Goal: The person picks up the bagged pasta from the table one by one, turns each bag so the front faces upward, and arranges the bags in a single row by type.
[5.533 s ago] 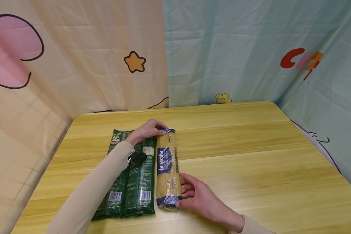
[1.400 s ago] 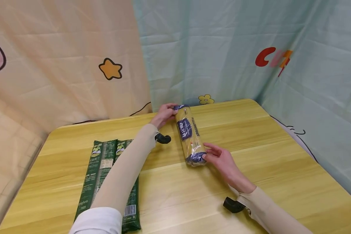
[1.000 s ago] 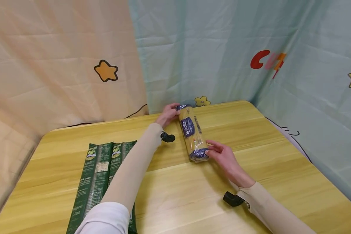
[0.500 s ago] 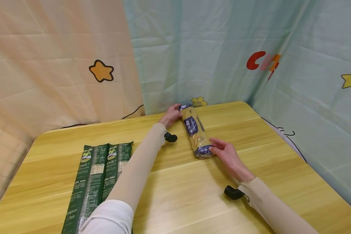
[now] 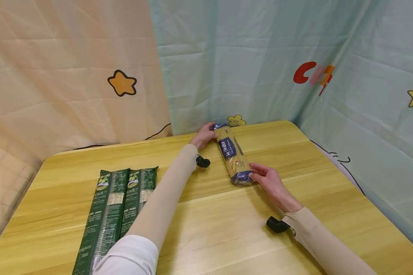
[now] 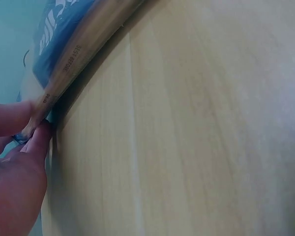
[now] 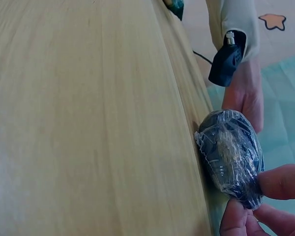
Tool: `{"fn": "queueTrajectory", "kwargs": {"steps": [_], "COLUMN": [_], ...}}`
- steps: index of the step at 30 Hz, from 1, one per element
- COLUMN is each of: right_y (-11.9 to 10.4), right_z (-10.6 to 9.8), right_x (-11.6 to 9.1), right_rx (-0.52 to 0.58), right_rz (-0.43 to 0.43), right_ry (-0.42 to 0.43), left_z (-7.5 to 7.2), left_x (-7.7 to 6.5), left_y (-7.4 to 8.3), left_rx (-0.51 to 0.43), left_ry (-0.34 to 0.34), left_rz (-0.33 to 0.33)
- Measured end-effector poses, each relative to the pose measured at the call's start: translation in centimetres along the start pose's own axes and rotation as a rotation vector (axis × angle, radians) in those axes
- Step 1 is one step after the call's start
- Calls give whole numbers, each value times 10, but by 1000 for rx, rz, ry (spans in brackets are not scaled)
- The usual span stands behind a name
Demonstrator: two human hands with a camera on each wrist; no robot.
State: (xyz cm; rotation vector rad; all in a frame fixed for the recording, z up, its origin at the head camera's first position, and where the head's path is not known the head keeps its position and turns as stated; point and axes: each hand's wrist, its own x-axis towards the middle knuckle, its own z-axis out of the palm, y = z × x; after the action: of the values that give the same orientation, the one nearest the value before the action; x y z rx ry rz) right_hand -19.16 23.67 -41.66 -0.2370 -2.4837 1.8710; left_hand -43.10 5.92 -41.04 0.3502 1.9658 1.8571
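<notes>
A clear-wrapped pack of spaghetti [image 5: 231,152] with dark blue ends and a blue label lies slanted near the back edge of the table. My left hand [image 5: 204,136] grips its far end at the left corner; in the left wrist view the thumb is on top and the fingers [image 6: 39,140] reach under the edge. At the near end, my right hand [image 5: 271,184] pinches the right corner. The right wrist view shows the crinkled end of the spaghetti pack [image 7: 228,155] between right thumb [image 7: 283,182] and fingers, low against the tabletop.
Two green spaghetti packs [image 5: 101,217] lie side by side on the left of the wooden table [image 5: 206,236], partly covered by my left sleeve. Patterned curtains [image 5: 261,68] hang behind the back edge and along the right side. Dark wrist cameras [image 5: 277,224] sit under both wrists.
From beside the green packs, both hands have carried the spaghetti pack back and to the right, turning it slightly. Over the last half second it has barely shifted.
</notes>
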Motion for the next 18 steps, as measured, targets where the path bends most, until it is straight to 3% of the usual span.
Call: {"fn": "queueTrajectory", "kwargs": {"steps": [10, 18], "right_y": [2, 3], "right_z": [-6, -8], "right_x": [1, 4], "right_rx": [-21, -62], "right_rz": [31, 0], "right_ry": [-35, -73], "left_z": [4, -2], "left_x": [-4, -5], "left_y": [0, -5], "left_rx": [111, 173], "left_ry": [46, 60], "left_rz": [75, 65]}}
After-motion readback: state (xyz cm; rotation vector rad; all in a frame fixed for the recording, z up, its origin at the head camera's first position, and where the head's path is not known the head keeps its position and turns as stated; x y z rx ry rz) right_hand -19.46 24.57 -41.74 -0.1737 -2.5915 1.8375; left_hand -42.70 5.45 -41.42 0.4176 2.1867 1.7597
